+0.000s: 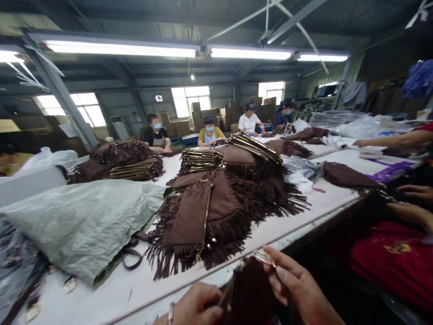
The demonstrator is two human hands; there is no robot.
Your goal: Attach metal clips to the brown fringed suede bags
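At the table's near edge, a dark brown bag [252, 289] hangs between my hands, its lower part cut off by the frame. My left hand [198, 304], with a bracelet at the wrist, is closed on the bag's left edge. My right hand [299, 284] pinches a gold-coloured metal clasp [264, 258] at the bag's upper right corner. A dark strap seems to run down from the clasp under my right fingers. Just beyond my hands lies a brown fringed bag [189, 216] with a gold zipper, on a pile of similar bags [262, 180].
A grey-green plastic sheet [84, 221] covers things on the left of the white table [162, 289]. Another bag stack [118, 162] stands behind it. Several co-workers sit across the table. At right, another person's hands [414, 210] hold a brown bag [352, 176] by its hardware.
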